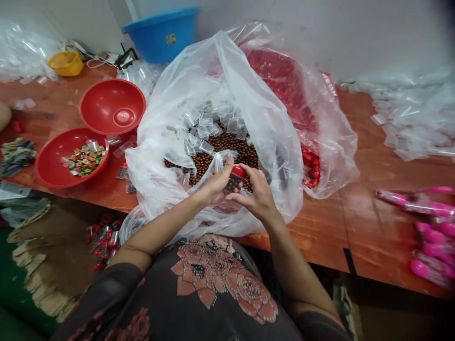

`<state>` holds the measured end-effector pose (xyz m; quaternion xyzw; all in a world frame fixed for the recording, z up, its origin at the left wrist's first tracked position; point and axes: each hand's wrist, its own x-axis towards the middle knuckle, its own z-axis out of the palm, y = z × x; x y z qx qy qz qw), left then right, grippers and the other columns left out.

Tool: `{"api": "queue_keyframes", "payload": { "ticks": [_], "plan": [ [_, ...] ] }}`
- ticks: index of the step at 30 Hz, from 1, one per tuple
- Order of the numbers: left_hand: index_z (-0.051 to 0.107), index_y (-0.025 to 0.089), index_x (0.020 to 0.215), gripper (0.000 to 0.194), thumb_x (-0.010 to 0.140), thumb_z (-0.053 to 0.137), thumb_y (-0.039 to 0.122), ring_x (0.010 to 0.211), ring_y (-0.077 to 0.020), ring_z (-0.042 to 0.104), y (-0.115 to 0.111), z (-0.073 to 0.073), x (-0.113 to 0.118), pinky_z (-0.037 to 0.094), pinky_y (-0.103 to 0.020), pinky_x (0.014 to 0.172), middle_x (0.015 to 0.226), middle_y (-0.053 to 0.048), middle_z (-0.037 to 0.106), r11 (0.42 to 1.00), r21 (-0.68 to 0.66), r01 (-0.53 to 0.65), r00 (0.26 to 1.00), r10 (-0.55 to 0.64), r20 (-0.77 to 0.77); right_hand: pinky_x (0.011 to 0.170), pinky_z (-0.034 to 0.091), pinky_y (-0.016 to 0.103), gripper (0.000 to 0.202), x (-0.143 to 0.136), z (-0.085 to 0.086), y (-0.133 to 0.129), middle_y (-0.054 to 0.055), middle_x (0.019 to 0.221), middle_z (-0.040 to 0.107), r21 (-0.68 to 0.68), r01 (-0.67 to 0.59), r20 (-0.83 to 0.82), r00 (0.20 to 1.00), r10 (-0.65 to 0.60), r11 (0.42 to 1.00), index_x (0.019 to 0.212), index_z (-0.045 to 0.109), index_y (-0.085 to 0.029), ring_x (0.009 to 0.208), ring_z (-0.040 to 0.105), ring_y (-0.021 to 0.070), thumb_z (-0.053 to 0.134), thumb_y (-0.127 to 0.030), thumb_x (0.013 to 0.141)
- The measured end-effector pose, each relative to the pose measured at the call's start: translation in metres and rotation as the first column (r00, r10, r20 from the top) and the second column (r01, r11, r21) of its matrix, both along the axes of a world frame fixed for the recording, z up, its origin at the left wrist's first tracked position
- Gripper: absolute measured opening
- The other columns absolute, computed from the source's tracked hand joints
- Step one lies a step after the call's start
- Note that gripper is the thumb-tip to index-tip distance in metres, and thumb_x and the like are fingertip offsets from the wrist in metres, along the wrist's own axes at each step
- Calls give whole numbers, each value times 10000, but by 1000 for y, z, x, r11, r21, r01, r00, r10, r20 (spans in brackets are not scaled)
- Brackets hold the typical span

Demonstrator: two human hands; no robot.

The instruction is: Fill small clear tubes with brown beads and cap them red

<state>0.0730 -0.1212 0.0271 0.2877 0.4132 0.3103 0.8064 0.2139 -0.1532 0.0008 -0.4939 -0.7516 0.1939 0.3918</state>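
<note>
A small clear container with a red lid [237, 172] is held between my two hands over the open plastic bag. Its lower part looks dark, and fingers hide much of it. My left hand [221, 182] wraps its left side, thumb up near the lid. On the other side, my right hand [256, 190] has its fingers on the lid and its thumb below. Beneath them, the big translucent bag [277, 118] holds many brown balls [227, 142] and a heap of small clear containers [202, 128].
Left of the bag are an empty red bowl [106, 102] and a red bowl with wrapped sweets [48, 161]. Behind stands a blue tub [163, 35]. A bag of red lids [284, 80], clear containers [419, 113] and pink items [437, 237] lie rightward. A box of red-lidded containers [106, 241] sits below left.
</note>
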Motion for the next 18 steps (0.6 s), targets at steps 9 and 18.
{"api": "queue_keyframes", "payload": {
  "ticks": [9, 18],
  "plan": [
    [600, 183, 1128, 380, 953, 422, 470, 402, -79, 435, -11, -11, -8, 335, -187, 414, 531, 36, 510, 982, 129, -141, 989, 145, -25, 880, 510, 481, 726, -11, -11, 5, 139, 1159, 618, 365, -113, 193, 980, 43, 924, 1432, 363, -198, 1043, 599, 288, 699, -392, 819],
    [632, 176, 1109, 617, 930, 332, 684, 486, -104, 508, -21, -16, -35, 410, -216, 480, 628, -10, 589, 972, 84, -217, 974, 222, -50, 946, 496, 490, 752, -32, -13, 2, 190, 1258, 582, 233, -207, 286, 948, 136, 950, 1456, 326, -143, 1130, 561, 313, 664, -411, 839]
  ]
}}
